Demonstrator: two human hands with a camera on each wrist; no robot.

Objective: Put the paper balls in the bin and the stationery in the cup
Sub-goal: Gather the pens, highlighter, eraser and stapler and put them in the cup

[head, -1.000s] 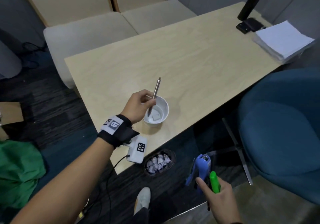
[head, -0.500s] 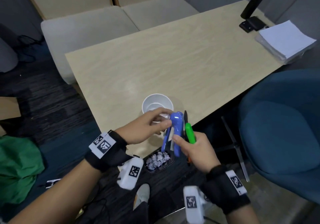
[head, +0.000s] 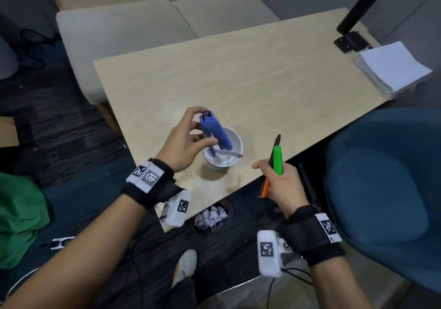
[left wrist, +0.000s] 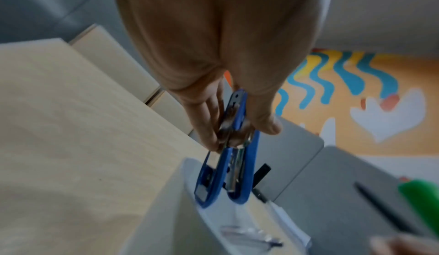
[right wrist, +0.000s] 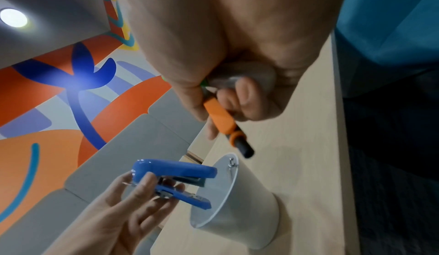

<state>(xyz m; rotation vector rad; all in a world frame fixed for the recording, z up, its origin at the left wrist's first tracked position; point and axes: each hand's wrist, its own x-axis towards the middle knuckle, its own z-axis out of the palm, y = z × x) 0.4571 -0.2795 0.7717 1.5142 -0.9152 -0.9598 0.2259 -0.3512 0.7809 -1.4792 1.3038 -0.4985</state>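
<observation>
A white cup (head: 235, 163) stands near the table's front edge, with a silver pen (head: 230, 153) lying inside it. My left hand (head: 183, 141) pinches a blue stapler (head: 214, 132) by its hinge end, nose down in the cup's mouth (left wrist: 190, 167). The same blue stapler (right wrist: 175, 179) shows in the right wrist view at the cup (right wrist: 240, 212) rim. My right hand (head: 279, 179) grips a green marker (head: 277, 159) and a black and orange pen (right wrist: 225, 125) to the right of the cup. Below the table edge, a dark bin (head: 230, 213) holds several paper balls (head: 211, 216).
The wooden table (head: 238, 77) has a white paper stack (head: 391, 66) and a black lamp base (head: 352, 41) at its far right. A blue chair (head: 386, 189) stands on the right, beige seats (head: 143, 26) behind the table, green cloth (head: 19, 213) on the floor at left.
My left hand took the blue stapler from my right hand and carried it up over the cup, lowering its nose in. My right hand moved right of the cup with the markers.
</observation>
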